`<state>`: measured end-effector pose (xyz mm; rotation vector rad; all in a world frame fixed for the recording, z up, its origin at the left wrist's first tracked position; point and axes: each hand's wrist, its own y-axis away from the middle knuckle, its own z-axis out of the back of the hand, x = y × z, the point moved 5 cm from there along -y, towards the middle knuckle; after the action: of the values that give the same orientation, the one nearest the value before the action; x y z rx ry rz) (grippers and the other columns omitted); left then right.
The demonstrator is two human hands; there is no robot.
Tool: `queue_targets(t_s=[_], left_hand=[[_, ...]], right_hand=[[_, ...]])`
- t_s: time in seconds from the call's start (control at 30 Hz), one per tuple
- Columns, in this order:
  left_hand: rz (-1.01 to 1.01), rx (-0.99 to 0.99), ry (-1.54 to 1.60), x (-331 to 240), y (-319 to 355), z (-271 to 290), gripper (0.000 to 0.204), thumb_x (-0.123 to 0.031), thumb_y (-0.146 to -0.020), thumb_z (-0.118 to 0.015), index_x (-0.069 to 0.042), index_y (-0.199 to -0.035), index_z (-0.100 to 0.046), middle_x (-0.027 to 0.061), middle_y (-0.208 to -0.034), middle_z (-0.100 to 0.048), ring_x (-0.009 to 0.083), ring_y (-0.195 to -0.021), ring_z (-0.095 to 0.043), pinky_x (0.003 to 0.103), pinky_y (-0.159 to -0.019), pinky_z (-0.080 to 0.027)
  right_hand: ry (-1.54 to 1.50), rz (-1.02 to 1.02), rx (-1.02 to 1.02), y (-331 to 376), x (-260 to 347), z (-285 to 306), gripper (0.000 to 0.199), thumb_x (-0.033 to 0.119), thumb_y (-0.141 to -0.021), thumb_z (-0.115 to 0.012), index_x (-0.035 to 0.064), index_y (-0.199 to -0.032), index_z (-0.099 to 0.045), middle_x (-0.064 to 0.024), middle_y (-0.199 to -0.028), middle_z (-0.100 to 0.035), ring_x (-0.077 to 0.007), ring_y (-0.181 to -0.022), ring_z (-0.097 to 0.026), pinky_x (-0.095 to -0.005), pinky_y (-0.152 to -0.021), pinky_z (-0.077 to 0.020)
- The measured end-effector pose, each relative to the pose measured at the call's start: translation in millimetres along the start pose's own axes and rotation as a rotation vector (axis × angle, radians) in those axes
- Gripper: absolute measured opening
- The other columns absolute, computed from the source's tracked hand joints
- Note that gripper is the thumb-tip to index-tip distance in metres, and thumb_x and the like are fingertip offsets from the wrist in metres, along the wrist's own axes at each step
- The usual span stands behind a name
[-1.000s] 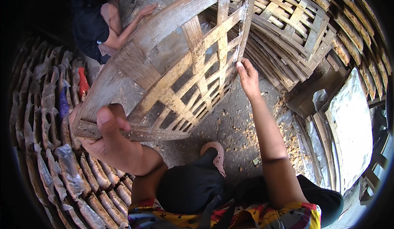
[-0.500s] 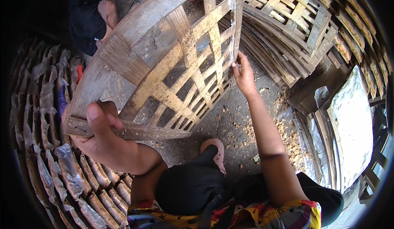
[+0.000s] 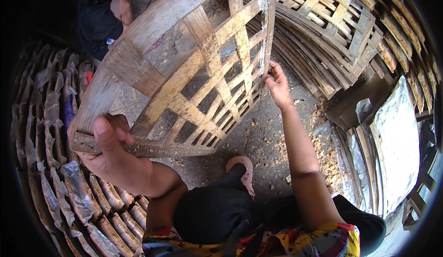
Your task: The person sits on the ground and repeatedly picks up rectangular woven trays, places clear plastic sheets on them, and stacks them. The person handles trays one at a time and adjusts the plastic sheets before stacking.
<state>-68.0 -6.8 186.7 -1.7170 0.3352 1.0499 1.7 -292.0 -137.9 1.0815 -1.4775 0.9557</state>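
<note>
A woven bamboo lattice tray (image 3: 205, 40) is held up before me, tilted, with wide strips crossing inside a flat frame. My left hand (image 3: 110, 146) grips its near left corner, thumb on top and the other fingers curled around the frame bar. At the right edge, my right hand (image 3: 278, 87) pinches the frame between thumb and fingers. The tray's far end runs out of the top of the picture. Through its gaps the grey floor shows.
A stack of similar bamboo trays (image 3: 318, 40) lies beyond my right hand. Filled racks with plastic sheeting (image 3: 60, 132) stand at the left. To the right lean boards and a white plastic-covered panel (image 3: 392, 146). Another person (image 3: 99, 22) sits at the upper left. Crumbs litter the floor (image 3: 258, 141).
The tray has shifted very slightly, its left corner a little to the left. Both hands keep their hold on it.
</note>
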Motion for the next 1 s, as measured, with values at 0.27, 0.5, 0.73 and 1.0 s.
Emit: queue_targets(t_s=[0.27, 0.5, 0.73, 1.0], left_hand=[[-0.029, -0.01, 0.021, 5.4, -4.2, 4.3, 0.022, -0.021, -0.089, -0.066, 0.0, -0.091, -0.06, -0.0019, -0.063, -0.044, 0.0066, -0.055, -0.038, 0.022, -0.053, -0.028], [-0.047, 0.01, -0.002, 7.8, -5.1, 3.3, 0.024, -0.022, -0.09, -0.065, 0.001, -0.094, -0.061, -0.0018, -0.062, -0.042, 0.0071, -0.055, -0.035, 0.023, -0.053, -0.028], [-0.042, -0.018, -0.031, 2.5, -11.2, 2.2, 0.026, -0.021, -0.088, -0.07, 0.0, -0.096, -0.057, -0.0001, -0.063, -0.047, 0.006, -0.053, -0.039, 0.019, -0.049, -0.029], [-0.011, 0.05, 0.001, 12.3, -12.9, 1.6, 0.02, -0.014, -0.092, -0.063, 0.002, -0.103, -0.059, -0.0006, -0.067, -0.045, 0.0066, -0.057, -0.038, 0.022, -0.053, -0.031]], right_hand=[[-0.247, 0.041, 0.051, -7.1, 9.3, -13.3, 0.053, -0.008, -0.086, -0.054, 0.0082, -0.136, -0.043, -0.0021, -0.122, -0.058, -0.0098, -0.107, -0.054, -0.027, -0.091, -0.0452], [0.074, -0.104, 0.082, -8.2, 17.8, -17.6, 0.065, -0.007, -0.084, -0.056, 0.0067, -0.144, -0.035, -0.0091, -0.128, -0.056, -0.0177, -0.116, -0.054, -0.0336, -0.101, -0.0423], [0.225, 0.017, 0.027, -5.1, 17.1, -12.0, 0.06, 0.0, -0.086, -0.063, 0.0049, -0.141, -0.04, -0.0088, -0.118, -0.056, -0.0194, -0.11, -0.051, -0.0319, -0.099, -0.0427], [0.201, 0.037, 0.114, -19.0, 14.8, 2.6, 0.062, 0.014, -0.085, -0.07, 0.0084, -0.141, -0.042, -0.0109, -0.13, -0.056, -0.0225, -0.123, -0.049, -0.0392, -0.108, -0.0359]])
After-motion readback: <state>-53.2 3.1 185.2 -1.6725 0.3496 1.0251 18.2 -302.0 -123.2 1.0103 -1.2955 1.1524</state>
